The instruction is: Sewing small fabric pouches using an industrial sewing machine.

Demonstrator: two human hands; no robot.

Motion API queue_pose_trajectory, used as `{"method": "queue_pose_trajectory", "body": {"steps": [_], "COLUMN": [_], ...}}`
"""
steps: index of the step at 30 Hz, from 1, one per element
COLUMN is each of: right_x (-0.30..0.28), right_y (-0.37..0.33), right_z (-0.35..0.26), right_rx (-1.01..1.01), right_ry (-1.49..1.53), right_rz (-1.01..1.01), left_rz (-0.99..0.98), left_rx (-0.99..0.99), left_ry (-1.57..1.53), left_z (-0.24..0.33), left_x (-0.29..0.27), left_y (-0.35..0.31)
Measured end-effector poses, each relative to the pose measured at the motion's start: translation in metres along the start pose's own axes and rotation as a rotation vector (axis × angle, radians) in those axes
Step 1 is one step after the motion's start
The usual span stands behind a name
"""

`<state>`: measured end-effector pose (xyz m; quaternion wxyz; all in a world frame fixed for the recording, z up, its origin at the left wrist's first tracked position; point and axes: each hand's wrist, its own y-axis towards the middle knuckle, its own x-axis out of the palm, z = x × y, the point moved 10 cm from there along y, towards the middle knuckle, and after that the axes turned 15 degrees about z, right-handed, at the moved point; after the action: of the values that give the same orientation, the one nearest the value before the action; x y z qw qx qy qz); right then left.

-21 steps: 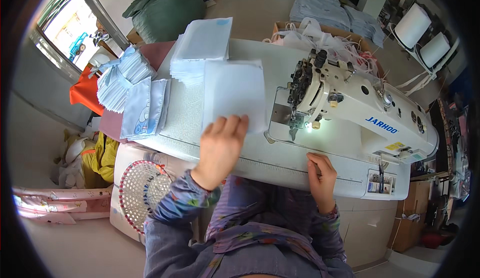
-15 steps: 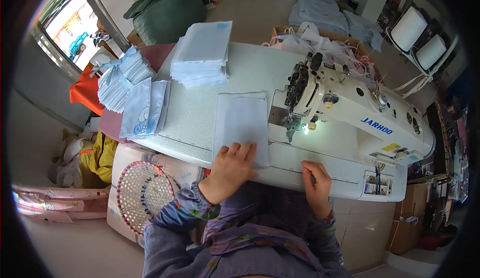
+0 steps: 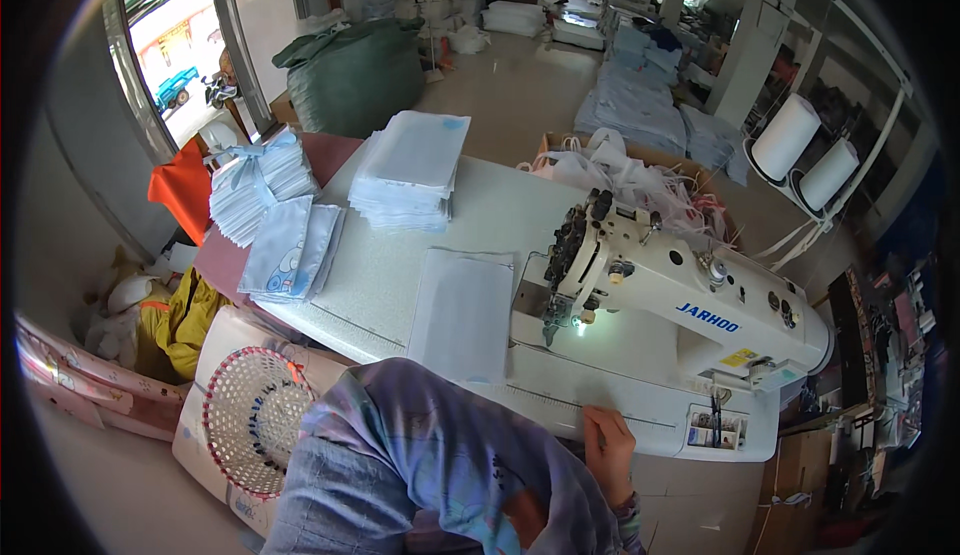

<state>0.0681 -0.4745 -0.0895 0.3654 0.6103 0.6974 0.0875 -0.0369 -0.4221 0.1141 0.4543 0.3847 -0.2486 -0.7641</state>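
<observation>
Resting w/ R hand [image 3: 609,445] loosely curled, near edge of surface [image 3: 510,205], nr pale cloth [image 3: 460,315]; L hand hidden, grip unclear.

White sewing machine [image 3: 690,290] here, blue lettering [image 3: 708,317] along its flank! Left of the machine, pale blue-white cloth [image 3: 462,315]; farther left, a white basket [image 3: 228,405], pinkish-red rim [image 3: 207,420]; beyond and left, a dark green sack [image 3: 355,77]; nearside, a purple sleeve [image 3: 450,435], mottled blue; beyond and right, white thread cones [image 3: 787,137]!

We see daylight [image 3: 180,40] through a metal-framed doorway [image 3: 238,43], a grey wall [image 3: 90,170], glossy floor [image 3: 505,90] and a white pillar [image 3: 760,40].
</observation>
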Motion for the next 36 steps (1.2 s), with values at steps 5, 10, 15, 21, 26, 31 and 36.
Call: {"method": "queue_pose_trajectory", "body": {"steps": [5,10,15,21,26,31,36], "right_x": [-0.007,-0.003,0.004,0.007,0.008,0.008,0.009], "right_y": [0.001,-0.002,-0.010,-0.013,-0.016,-0.019,-0.019], "right_z": [0.004,0.003,0.004,0.002,-0.003,-0.002,-0.003], "right_rx": [-0.026,-0.139,-0.200,-0.257,-0.262,-0.246,-0.230], "right_ry": [-0.027,-0.049,-0.077,-0.112,-0.127,-0.145,-0.125], "right_rz": [-0.019,-0.027,-0.024,-0.011,-0.022,-0.052,-0.059], "left_rz": [-0.048,-0.063,-0.059,-0.071,-0.085,-0.102,-0.112], "left_rx": [0.026,0.052,0.081,0.117,0.144,0.171,0.196], "left_ry": [-0.070,-0.130,-0.184,-0.240,-0.294,-0.343,-0.393], "left_z": [0.000,0.004,0.011,0.019,0.025,0.029,0.033], "left_x": [0.027,0.040,0.049,0.059,0.070,0.077,0.082], "left_y": [0.016,0.022,0.026,0.032,0.037,0.040,0.043]}}
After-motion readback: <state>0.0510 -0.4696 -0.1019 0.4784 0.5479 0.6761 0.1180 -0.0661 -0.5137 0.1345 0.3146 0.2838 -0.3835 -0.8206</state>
